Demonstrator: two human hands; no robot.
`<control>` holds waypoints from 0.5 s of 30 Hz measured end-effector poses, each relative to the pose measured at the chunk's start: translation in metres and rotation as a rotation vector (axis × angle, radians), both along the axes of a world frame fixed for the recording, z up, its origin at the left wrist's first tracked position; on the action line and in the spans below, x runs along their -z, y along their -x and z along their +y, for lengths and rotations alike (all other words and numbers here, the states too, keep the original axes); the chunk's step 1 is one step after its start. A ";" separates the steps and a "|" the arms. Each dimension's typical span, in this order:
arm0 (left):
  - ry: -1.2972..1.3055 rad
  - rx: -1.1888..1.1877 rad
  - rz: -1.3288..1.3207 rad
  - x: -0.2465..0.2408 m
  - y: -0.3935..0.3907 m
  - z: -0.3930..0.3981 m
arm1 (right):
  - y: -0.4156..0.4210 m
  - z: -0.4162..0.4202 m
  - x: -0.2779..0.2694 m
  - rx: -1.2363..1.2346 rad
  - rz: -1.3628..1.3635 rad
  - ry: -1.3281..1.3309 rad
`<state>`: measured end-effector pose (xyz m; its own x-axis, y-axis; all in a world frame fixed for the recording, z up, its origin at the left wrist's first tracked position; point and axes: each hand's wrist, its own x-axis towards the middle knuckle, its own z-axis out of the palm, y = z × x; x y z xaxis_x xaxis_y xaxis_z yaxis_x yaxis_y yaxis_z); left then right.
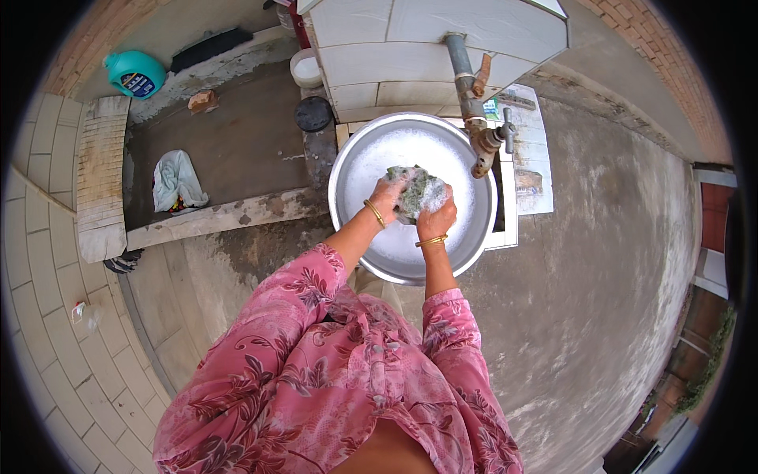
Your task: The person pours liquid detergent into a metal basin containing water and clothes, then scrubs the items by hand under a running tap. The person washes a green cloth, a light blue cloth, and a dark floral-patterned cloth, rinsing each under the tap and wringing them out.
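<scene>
A wide round metal basin (487,228) holds white soapy water, with foam over its surface. Above the water, near the basin's middle, both hands grip one bunched green cloth (413,198) covered in suds. My left hand (389,198) holds it from the left side, its fingers partly behind the fabric. From the right, my right hand (438,214) presses on the same cloth, with foam on the fingers. Each wrist wears a gold-coloured bangle.
A metal tap (487,148) on an upright pipe reaches over the basin's right rim, against a tiled block (408,59). To the left, a low-walled concrete trough (237,219) contains a white plastic bag (176,178) and a brick piece (203,101). A teal detergent bottle (135,74) lies beyond.
</scene>
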<state>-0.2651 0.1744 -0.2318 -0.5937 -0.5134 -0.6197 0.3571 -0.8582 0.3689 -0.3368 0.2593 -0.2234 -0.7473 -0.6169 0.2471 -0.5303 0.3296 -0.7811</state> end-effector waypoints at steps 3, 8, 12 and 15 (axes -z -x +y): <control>0.370 -0.242 -0.248 0.004 -0.003 0.005 | -0.011 -0.015 0.007 0.186 -0.151 0.036; 0.849 -0.157 -0.078 -0.045 -0.006 0.030 | -0.008 -0.027 0.021 0.292 -0.474 0.401; 0.545 0.015 -0.103 -0.032 -0.030 0.019 | -0.035 -0.018 -0.039 -0.013 -0.327 0.290; 0.229 0.071 0.159 -0.025 -0.043 -0.004 | -0.050 -0.010 -0.063 -0.095 0.075 0.245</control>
<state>-0.2224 0.1702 -0.2067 -0.7132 -0.5831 -0.3890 0.3682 -0.7839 0.4999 -0.2873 0.2491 -0.1599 -0.6630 -0.5982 0.4502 -0.6095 0.0821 -0.7885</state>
